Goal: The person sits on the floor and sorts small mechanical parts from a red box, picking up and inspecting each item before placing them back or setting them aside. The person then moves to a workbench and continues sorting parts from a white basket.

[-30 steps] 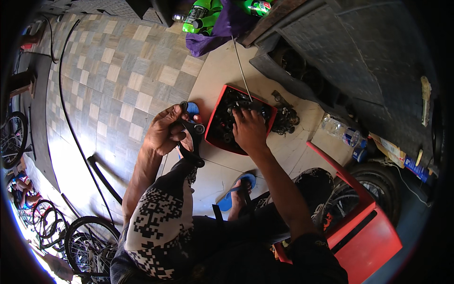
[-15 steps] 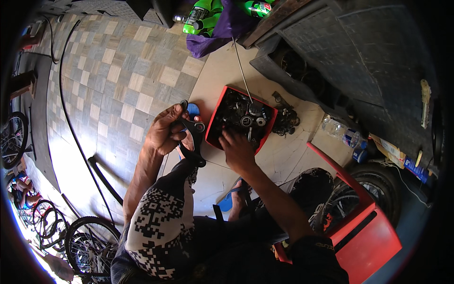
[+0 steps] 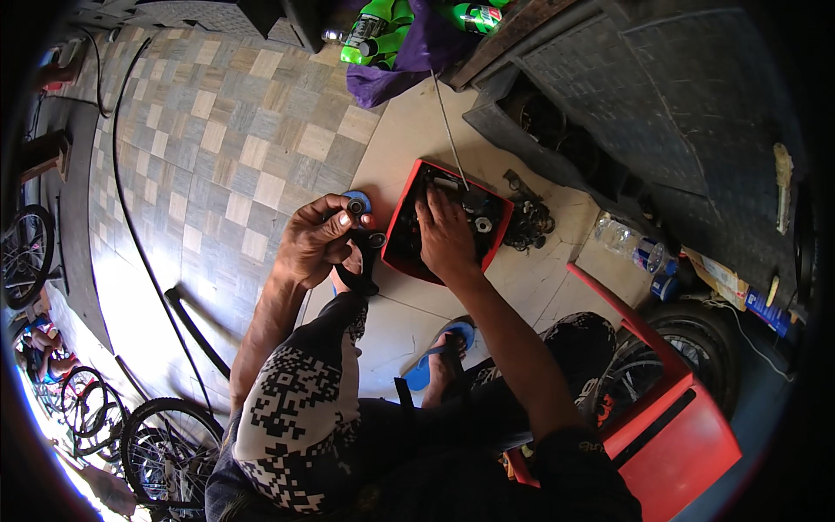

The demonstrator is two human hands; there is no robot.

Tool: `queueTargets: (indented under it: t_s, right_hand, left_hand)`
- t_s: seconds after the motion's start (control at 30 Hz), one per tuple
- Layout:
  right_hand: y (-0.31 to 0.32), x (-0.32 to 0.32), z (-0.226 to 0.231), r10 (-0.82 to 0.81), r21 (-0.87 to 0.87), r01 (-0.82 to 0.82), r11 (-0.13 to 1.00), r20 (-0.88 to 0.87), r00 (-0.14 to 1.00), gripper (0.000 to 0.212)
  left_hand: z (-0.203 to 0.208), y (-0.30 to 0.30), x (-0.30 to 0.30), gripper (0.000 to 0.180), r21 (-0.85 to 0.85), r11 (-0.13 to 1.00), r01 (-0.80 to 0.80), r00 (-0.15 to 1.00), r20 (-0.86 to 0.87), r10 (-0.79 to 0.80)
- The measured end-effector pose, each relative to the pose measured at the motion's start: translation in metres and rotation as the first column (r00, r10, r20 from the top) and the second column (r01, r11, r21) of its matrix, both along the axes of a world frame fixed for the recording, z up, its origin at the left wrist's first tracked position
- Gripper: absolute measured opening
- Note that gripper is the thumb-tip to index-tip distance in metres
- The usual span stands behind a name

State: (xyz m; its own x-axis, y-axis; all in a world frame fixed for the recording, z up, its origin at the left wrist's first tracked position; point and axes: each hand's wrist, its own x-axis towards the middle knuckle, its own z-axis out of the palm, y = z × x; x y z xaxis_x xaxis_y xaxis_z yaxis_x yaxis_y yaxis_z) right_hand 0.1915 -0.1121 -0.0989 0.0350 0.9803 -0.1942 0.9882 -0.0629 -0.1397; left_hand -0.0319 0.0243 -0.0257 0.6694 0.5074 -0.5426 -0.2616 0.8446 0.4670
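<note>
My left hand (image 3: 306, 244) is closed around a black curved part (image 3: 356, 280) with round, ringed ends, held up over my left foot. A metal-lined hole faces up at its top end, beside my thumb. To its right stands a red box (image 3: 389, 248) filled with dark, greasy metal parts (image 3: 484, 224). My right hand (image 3: 448, 233) is inside this box, palm down, fingers stretched out over the parts. I see nothing held in it, though its fingertips partly blend into the dark contents.
More greasy parts (image 3: 528, 217) lie right of the box, and a thin rod (image 3: 450, 130) leans into it. A purple bag (image 3: 383, 83) with green bottles is beyond. A red plastic chair (image 3: 678, 444), a tyre (image 3: 718, 348) and clear bottles (image 3: 622, 239) are at right; bicycles (image 3: 165, 444) stand at left.
My right hand has moved farther into the box, covering the round metal part seen before. My left hand has turned the black part so that its top ring faces up.
</note>
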Motion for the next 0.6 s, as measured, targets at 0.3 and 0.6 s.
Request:
queueTargets:
  t_s: [0.3,0.6]
  right_hand:
    - [-0.06,-0.012,0.023,0.054,-0.08,-0.066,0.995,-0.14,0.989,0.049]
    - [-0.03,0.004,0.02,-0.042,-0.118,0.028,0.993,-0.122,0.992,0.042]
  left_hand:
    - [0.002,0.001,0.002,0.015,0.081,0.997,0.006,0.996,-0.093,0.001]
    - [0.005,0.002,0.004,0.013,0.085,0.996,0.013,0.988,-0.154,0.0]
